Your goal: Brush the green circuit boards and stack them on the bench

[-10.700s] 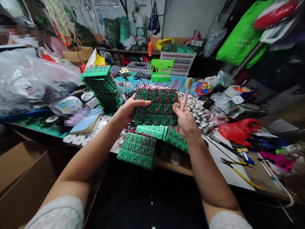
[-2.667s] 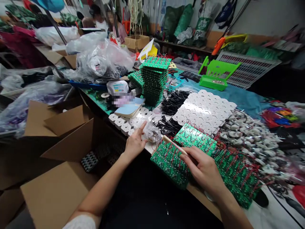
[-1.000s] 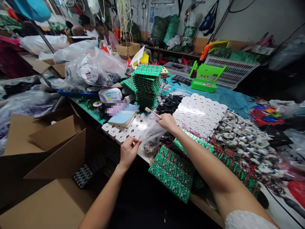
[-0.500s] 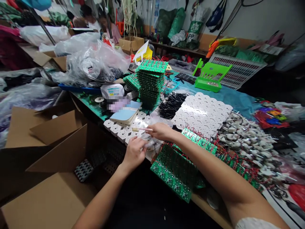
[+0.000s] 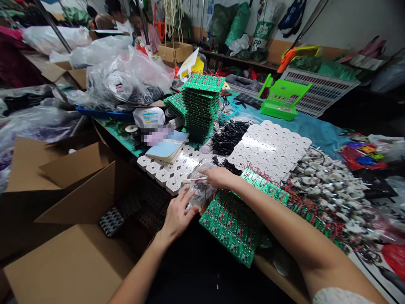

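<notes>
My right hand (image 5: 218, 176) is closed on a thin, pale pink stick with a cream-coloured, brush-like tip (image 5: 190, 180). The stick points left, over a crumpled clear plastic bag (image 5: 201, 193) at the table's front edge. Nearer to me, my left hand (image 5: 177, 213) has its fingers apart and rests against the bag's left side, holding nothing that I can see. White scalloped panels (image 5: 177, 182) lie in stacks just beyond the left hand. Green circuit boards (image 5: 226, 230) with red wires spread out below my right forearm.
A tall stack of green boards (image 5: 202, 105) stands behind a blue notebook (image 5: 167, 148). Black cables (image 5: 229, 137), a white panel sheet (image 5: 270, 147) and a heap of white parts (image 5: 325, 181) fill the right side. Open cardboard boxes (image 5: 69, 257) stand at the left. People sit far back.
My left hand has opened its fingers and dropped slightly, away from the stick. My right hand has shifted a little right and down, still holding the stick.
</notes>
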A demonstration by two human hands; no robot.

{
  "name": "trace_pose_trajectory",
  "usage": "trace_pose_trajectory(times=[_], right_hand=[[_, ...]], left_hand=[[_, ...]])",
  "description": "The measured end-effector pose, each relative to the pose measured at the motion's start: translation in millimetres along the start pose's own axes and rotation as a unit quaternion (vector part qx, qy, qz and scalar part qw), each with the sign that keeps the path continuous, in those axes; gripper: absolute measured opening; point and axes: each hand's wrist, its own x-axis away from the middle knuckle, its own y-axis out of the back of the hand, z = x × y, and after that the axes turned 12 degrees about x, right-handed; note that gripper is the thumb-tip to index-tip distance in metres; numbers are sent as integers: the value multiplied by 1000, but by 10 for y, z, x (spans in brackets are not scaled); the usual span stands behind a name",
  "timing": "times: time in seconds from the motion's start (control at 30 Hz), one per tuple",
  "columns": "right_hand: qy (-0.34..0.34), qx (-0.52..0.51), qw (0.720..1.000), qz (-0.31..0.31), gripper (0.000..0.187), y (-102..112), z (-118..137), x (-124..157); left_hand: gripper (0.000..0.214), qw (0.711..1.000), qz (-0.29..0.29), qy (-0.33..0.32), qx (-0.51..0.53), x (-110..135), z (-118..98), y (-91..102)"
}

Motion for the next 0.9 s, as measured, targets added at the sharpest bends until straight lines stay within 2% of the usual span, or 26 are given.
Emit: trace_pose_trajectory(times=[0.07,0.17,0.23,0.3,0.43,0.53,0.67,0.77,0.9], right_hand=[[-1,3,1000,-6,56,-2,1,3],[3,5,1000,-3,38,8,-3,5],[15,3,1000,-3,35,18,-1,0],[29,1,1000,-1,35,25,4,-12],[32,11,999,10,31,19,7,-46],[30,18,999,10,35,2,-5,-60],[28,12,1000,3,37,-15,-7,-50],[40,-1,999,-6,35,-7,13,-35],[49,-11,998,26,34,10,27,-46]], left_hand=[[50,1000,-10,8,-12,-31,23,-42],[47,999,-24,40,5,-92,86,-106],[51,997,-53,50,13,-129,134,-144],[45,996,-79,43,16,-154,168,-175],[13,993,-117,19,-20,-151,161,-204],[13,989,-140,-34,-39,-102,116,-221],[21,990,-86,-103,-44,-8,92,-295],[22,991,-48,-102,-66,61,112,-381],[21,994,-51,-77,-58,145,131,-456]])
